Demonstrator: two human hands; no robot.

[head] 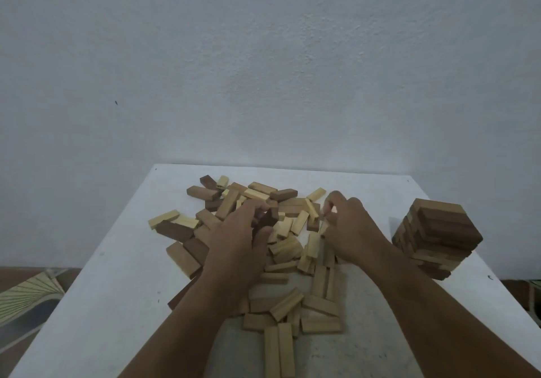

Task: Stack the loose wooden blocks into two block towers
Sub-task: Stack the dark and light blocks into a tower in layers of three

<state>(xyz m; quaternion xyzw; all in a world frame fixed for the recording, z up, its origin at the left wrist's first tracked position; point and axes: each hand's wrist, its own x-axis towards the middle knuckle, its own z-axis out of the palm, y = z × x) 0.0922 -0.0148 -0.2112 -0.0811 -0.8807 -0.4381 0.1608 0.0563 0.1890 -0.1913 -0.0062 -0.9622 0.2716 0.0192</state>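
My left hand (237,231) curls around a dark wooden block (268,219) in the pile of loose blocks (292,249) at centre frame. My right hand (348,225) pinches a pale block (323,227). One block tower (436,235) stands at right.

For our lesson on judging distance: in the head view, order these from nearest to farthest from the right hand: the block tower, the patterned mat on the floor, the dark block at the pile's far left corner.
1. Block tower, to its right.
2. Dark block, far left of the pile.
3. Patterned mat, on the floor, far left.

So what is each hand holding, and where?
Left hand grips dark blocks around their sides. Right hand pinches a light block near its top end.
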